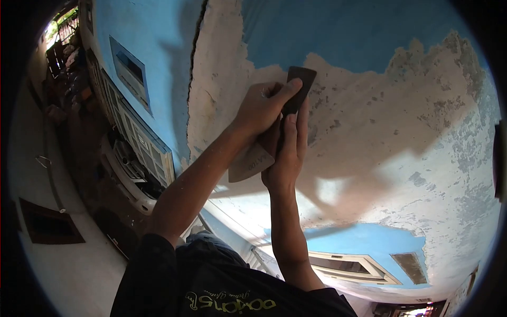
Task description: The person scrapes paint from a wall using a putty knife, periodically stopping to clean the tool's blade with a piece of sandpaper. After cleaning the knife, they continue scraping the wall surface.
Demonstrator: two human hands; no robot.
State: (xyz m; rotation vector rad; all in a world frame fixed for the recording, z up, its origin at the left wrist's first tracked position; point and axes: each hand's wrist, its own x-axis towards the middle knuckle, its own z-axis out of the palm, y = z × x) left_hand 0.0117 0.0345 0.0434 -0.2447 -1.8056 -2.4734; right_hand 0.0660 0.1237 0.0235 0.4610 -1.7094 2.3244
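Note:
Both of my hands are raised in front of a wall, on the same sheet of sandpaper (301,79). Its upper part shows a dark grit face, while the pale back, with faint printed letters, hangs curled below the wrists. My left hand (262,107) grips the sheet, its thumb pressed flat on the dark face. Lower and to the right, my right hand (285,153) holds it from below with fingers pointing up. Whether anything lies folded inside the sheet is hidden. Behind them, the wall (364,127) shows bare, patchy pale plaster.
Blue paint (317,31) borders the plaster above, and a dark crack (193,68) runs down the left corner. Left are a louvred window (142,137) and a pale vehicle-like shape (129,179). A framed vent (348,264) is low right.

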